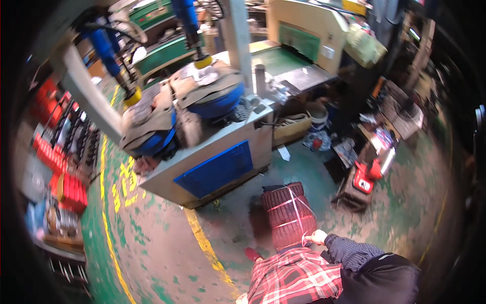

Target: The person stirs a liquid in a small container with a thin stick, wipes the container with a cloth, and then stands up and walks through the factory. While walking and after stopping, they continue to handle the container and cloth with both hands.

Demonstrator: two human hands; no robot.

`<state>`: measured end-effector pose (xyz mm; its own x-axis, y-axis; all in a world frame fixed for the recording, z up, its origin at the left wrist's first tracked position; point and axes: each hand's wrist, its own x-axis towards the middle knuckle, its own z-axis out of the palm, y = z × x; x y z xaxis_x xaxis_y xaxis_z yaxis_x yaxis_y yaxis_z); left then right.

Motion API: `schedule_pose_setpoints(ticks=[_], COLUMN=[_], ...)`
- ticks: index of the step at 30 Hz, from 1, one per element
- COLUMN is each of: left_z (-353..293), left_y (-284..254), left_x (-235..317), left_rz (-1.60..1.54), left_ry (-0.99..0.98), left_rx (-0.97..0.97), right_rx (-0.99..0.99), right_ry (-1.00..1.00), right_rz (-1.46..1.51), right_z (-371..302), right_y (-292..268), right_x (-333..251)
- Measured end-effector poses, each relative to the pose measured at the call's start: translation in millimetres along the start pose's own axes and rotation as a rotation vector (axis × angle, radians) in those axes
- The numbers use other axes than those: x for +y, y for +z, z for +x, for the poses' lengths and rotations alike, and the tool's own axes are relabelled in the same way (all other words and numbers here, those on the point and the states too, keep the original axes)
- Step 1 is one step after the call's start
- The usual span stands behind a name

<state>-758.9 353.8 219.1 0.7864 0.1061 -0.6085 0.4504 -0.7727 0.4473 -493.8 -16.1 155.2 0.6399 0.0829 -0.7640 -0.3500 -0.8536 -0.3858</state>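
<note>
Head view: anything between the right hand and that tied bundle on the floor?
Nothing visible. The right hand is already at the top of the dark red bundle, fingers on its pale tie string. The left hand is not in view.

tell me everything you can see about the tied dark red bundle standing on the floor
The bundle is a dark red-brown stack that looks like ribbed or woven flat pieces, bound with thin pale string crossing its front and side. It stands upright on the worn green floor, just right of a yellow painted line and in front of the blue-panelled machine. The right hand touches its lower right edge near the string. The left hand is not in view.
</note>
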Motion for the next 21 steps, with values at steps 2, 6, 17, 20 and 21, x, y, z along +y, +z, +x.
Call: schedule_pose_setpoints(ticks=[2,6,17,20,21], left_z=[9,72,163,165,166], left_y=[-61,-77,-43,-31,-27], left_x=[-10,-117,-79,-55,-50], left_rz=[0.154,0.424,-0.969,-0.915,-0.857], left_ry=[0.15,0.34,-0.297,-0.159,-0.098], left_rx=[-0.018,0.142,-0.045,-0.202,-0.183], right_rx=[-0.05,0.092,0.08,0.042,0.046], right_ry=[0.021,-0.098,0.22,0.351,0.355], right_rz=[0.139,0.105,0.657,0.793,0.801], right_z=[-29,-30,-69,-79,-81], right_y=[2,27,69,70,69], right_x=[-40,-39,30,55,61])
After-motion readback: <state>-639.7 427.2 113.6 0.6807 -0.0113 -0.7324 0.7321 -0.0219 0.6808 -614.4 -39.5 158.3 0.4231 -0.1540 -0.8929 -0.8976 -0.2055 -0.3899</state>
